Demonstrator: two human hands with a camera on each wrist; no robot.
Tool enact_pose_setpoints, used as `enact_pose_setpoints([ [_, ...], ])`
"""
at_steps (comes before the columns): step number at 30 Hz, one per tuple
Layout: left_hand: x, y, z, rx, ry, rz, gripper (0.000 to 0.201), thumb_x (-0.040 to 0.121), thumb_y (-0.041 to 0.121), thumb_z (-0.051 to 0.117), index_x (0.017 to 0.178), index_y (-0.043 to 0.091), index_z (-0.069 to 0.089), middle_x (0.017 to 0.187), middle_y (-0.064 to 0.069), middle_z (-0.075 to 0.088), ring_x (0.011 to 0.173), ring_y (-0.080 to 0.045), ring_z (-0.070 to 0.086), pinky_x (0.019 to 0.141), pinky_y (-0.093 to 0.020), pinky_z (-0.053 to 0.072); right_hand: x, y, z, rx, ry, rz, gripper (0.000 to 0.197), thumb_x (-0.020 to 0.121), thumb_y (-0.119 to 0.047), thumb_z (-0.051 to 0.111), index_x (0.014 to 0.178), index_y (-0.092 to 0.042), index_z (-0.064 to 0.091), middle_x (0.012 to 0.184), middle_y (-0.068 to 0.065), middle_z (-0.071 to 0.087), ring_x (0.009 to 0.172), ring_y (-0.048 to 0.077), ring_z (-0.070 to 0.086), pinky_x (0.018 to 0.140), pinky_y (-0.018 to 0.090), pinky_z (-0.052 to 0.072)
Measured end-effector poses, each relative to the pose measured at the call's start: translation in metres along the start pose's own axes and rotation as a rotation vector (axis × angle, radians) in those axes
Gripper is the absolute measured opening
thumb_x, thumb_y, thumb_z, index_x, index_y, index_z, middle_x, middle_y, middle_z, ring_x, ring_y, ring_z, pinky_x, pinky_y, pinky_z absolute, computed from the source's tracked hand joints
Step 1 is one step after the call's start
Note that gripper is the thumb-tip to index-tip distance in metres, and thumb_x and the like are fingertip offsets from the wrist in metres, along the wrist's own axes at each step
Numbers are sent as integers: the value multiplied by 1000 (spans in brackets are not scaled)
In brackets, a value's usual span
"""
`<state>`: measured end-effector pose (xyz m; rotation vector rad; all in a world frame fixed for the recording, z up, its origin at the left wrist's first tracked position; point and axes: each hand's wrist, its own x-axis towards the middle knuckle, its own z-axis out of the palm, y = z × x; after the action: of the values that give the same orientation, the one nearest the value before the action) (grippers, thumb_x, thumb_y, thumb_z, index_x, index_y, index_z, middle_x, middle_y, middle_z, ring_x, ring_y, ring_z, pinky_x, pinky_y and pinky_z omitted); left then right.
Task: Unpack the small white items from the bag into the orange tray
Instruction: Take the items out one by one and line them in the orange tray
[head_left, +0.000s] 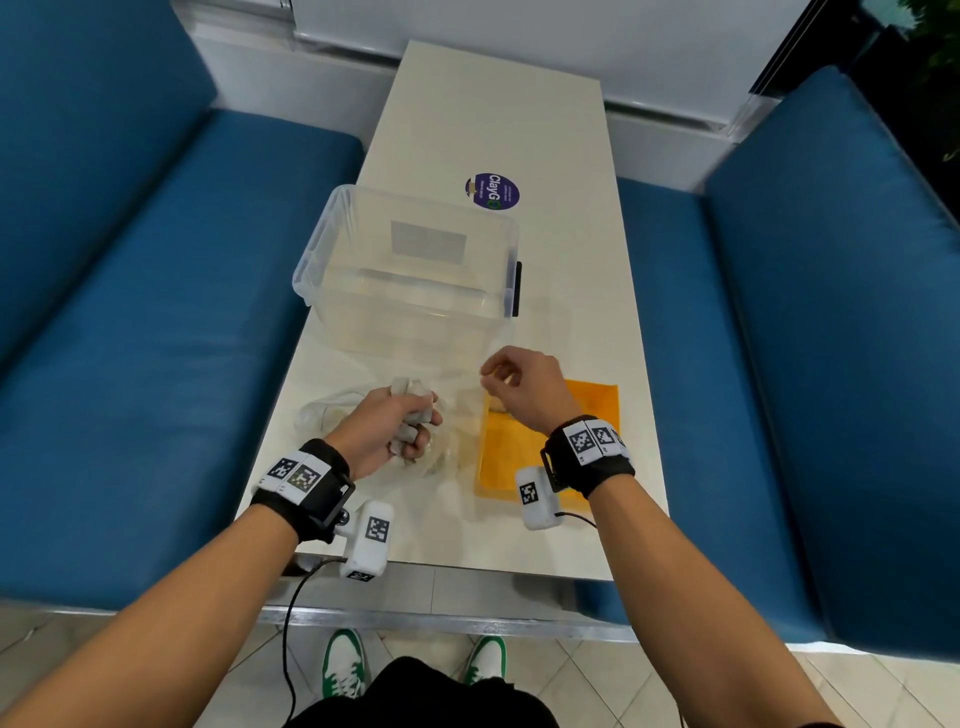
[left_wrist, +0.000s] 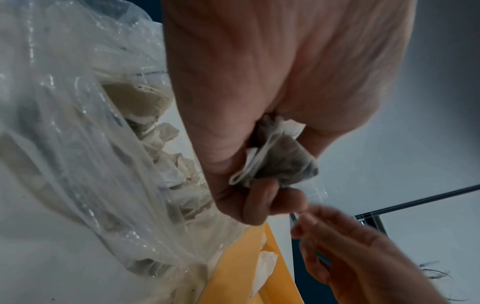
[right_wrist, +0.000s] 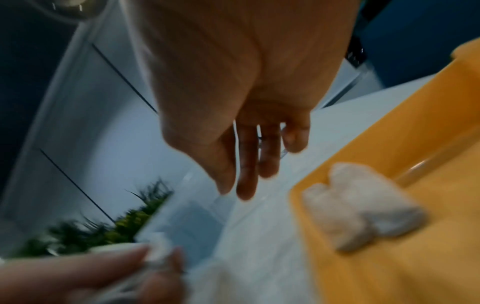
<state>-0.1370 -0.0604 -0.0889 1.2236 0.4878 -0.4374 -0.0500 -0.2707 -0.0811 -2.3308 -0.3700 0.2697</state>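
Observation:
My left hand (head_left: 410, 423) grips a bunch of small white sachets (head_left: 415, 397) just above the crumpled clear plastic bag (head_left: 324, 410). In the left wrist view one greyish sachet (left_wrist: 280, 162) sticks out of the fist, and several more show inside the bag (left_wrist: 78, 144). My right hand (head_left: 493, 376) hovers over the far left corner of the orange tray (head_left: 597, 410) with relaxed fingers (right_wrist: 245, 176) and nothing in them. Two white sachets (right_wrist: 361, 214) lie in the tray (right_wrist: 389, 267).
A large clear plastic bin (head_left: 410, 260) stands on the white table (head_left: 571, 291) just beyond the hands. A round purple sticker (head_left: 492, 191) lies behind it. Blue benches (head_left: 130, 338) flank the table on both sides.

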Motion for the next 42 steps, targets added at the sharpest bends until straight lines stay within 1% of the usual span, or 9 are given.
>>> enact_pose_setpoints([
  [4,0,0,4,105,-46,36,22,104,25,60,105,3,63,86,-11,68,51,-17,49,45,-24,36,-5,-32,4,101,-212,-91,18,95,-31,68,112,-29,75,93,-7,70,71,1,55,67,11,45],
  [7,-1,-2,5,186,-54,67,29,103,21,63,115,-5,63,84,-11,69,51,-17,48,46,-25,34,-4,-44,6,96,-256,-143,14,94,-29,70,107,-25,76,87,-9,71,68,-5,58,69,14,47],
  [14,-7,-3,3,155,-73,60,38,102,30,64,118,-4,62,84,-11,69,51,-19,49,48,-25,35,-8,-46,7,178,-145,-73,4,91,-12,73,93,-9,74,76,-3,69,58,-3,62,59,11,46],
  [18,-8,-4,2,113,-35,72,28,102,28,63,114,3,62,86,-12,70,50,-19,49,51,-28,35,-12,-48,5,206,-56,-52,3,94,-14,69,91,-14,69,78,2,71,61,13,69,59,13,49],
  [25,-12,-8,4,117,-18,123,24,100,23,67,112,2,62,89,-15,69,53,-21,49,50,-28,36,-19,-47,4,223,-20,-75,11,94,-17,70,104,-14,70,79,-1,73,66,15,71,62,16,50],
  [29,-15,-11,6,155,-24,145,31,100,25,67,115,-2,62,86,-13,69,53,-21,48,51,-28,34,-22,-47,-1,113,22,-123,2,90,-22,75,91,-22,74,85,-5,73,76,16,67,72,25,54],
  [34,-17,-14,5,252,29,140,27,102,22,63,116,-2,66,86,-13,68,52,-21,47,50,-28,34,-19,-30,-29,47,132,-118,2,90,-22,74,91,-21,76,87,-6,74,78,15,64,72,22,51],
  [38,-17,-17,2,265,74,131,23,104,18,60,113,-2,66,87,-15,65,53,-21,45,51,-29,34,-18,3,-54,-102,153,-56,5,92,-20,71,93,-19,76,86,-8,71,74,2,58,67,11,41],
  [42,-17,-17,3,272,75,128,22,105,17,56,113,-1,66,87,-14,65,54,-21,45,50,-28,34,-16,41,-59,-260,70,55,7,93,-17,67,94,-18,74,90,-1,71,82,14,63,74,25,50],
])
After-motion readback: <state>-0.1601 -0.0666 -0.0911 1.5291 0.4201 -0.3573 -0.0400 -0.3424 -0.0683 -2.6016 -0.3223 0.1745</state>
